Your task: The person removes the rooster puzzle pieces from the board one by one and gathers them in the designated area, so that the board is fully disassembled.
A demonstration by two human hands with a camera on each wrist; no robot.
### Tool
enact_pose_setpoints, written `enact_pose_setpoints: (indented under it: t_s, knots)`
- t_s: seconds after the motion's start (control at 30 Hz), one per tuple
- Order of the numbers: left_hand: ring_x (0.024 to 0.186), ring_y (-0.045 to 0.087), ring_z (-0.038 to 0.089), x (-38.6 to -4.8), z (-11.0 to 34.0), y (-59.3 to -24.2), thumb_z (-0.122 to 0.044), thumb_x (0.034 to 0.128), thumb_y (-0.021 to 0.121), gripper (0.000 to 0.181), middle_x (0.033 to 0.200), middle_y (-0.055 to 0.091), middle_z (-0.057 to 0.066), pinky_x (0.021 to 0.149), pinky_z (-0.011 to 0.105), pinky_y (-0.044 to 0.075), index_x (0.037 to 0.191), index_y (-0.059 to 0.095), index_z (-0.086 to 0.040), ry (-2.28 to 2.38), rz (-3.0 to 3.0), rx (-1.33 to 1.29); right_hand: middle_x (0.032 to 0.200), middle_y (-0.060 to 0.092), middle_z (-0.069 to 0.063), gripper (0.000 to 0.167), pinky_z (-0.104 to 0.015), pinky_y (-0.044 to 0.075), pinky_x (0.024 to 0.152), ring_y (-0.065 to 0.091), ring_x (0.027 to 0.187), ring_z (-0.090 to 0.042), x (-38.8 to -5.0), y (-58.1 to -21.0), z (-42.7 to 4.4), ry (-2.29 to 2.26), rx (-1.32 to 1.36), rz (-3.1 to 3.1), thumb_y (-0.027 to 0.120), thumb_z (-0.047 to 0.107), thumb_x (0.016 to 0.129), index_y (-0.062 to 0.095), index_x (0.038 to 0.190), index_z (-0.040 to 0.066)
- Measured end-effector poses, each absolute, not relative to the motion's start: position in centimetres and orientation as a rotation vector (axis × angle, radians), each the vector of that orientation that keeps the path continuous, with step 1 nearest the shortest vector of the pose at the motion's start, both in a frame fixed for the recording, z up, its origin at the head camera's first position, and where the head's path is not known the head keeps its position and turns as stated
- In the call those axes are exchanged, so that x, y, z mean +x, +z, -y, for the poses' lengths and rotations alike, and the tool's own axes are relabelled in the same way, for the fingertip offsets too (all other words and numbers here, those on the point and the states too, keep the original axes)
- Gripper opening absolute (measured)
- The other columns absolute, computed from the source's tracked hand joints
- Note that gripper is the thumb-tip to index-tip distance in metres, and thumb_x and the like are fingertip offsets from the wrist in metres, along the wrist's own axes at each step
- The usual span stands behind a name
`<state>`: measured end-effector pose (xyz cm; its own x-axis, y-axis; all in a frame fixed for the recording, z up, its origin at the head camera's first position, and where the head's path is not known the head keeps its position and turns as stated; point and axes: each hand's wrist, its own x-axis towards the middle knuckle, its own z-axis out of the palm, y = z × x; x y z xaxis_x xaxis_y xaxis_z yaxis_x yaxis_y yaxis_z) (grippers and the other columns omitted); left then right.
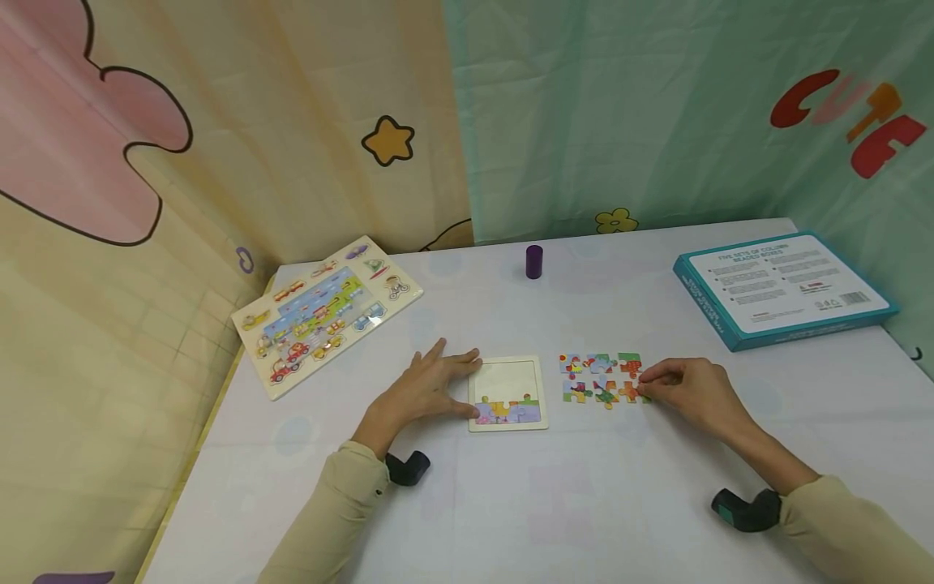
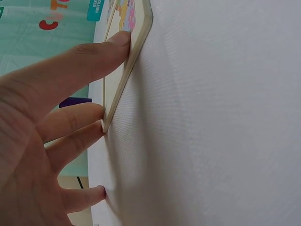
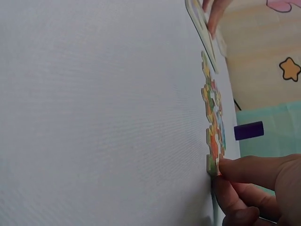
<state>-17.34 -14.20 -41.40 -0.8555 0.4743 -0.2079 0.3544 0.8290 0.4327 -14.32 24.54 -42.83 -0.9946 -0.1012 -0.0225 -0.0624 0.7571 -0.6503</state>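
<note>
A square puzzle tray (image 1: 508, 373) lies on the table, with pieces fitted along its bottom edge and a bare upper part. My left hand (image 1: 426, 388) is spread at the tray's left side; its thumb (image 2: 110, 49) rests on the frame and two fingertips touch the edge. Right of the tray, loose jigsaw pieces (image 1: 600, 363) lie face up in two rows. My right hand (image 1: 693, 391) pinches a jigsaw piece (image 3: 212, 165) at the right end of the nearer row, between thumb and finger. The fingers partly hide that piece.
A wooden picture puzzle board (image 1: 328, 312) with vehicle pieces lies at the back left. A purple cylinder (image 1: 534, 262) stands near the table's back edge. At the back right is a flat teal box (image 1: 788, 288). Printed curtains hang behind the table.
</note>
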Motion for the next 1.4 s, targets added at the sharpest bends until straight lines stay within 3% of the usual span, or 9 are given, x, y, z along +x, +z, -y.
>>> enact_pose_setpoints:
  t_s: [0.37,0.6,0.87,1.4]
  knots:
    - [0.148,0.009,0.043,-17.2,14.4,-41.3,-0.044,0.0674,0.089,0.09,0.155,0.037,-0.008,0.112,0.069,0.011,0.144,0.05,-0.017,0.508,-2.699,0.661,0.073,0.064,0.0,0.013,-0.025,0.04,0.046,0.05,0.06,-0.016,-14.7,-41.8,-20.1,-1.166,-0.269,-2.864,0.073,0.015,0.086,0.074,0.096,0.006]
    - [0.148,0.008,0.042,-17.3,14.4,-41.5,-0.045,0.0674,0.089,0.091,0.155,0.036,-0.008,0.113,0.068,0.009,0.145,0.05,-0.017,0.521,-2.688,0.667,0.076,0.06,0.005,0.015,-0.023,0.041,0.051,0.049,0.06,-0.011,-15.0,-42.1,-14.1,-1.175,-0.535,-2.732,0.074,0.007,0.082,0.076,0.097,0.006]
    - [0.148,0.007,0.041,-17.2,14.5,-41.4,-0.047,0.0673,0.088,0.092,0.156,0.035,-0.008,0.113,0.068,0.009,0.145,0.05,-0.018,0.509,-2.685,0.66,0.076,0.058,0.01,0.026,-0.022,0.041,0.058,0.048,0.065,-0.006,-14.7,-42.9,-9.2,-1.128,-0.803,-2.667,0.077,0.011,0.082,0.075,0.107,0.004]
    - [0.148,0.007,0.04,-17.2,14.5,-41.2,-0.046,0.0671,0.089,0.091,0.155,0.036,-0.008,0.113,0.067,0.009,0.145,0.051,-0.017,0.514,-2.684,0.653,0.082,0.064,0.007,0.02,-0.023,0.048,0.064,0.058,0.074,-0.009,-14.1,-43.1,-6.8,-1.01,-0.813,-2.73,0.079,0.01,0.08,0.076,0.1,0.008]
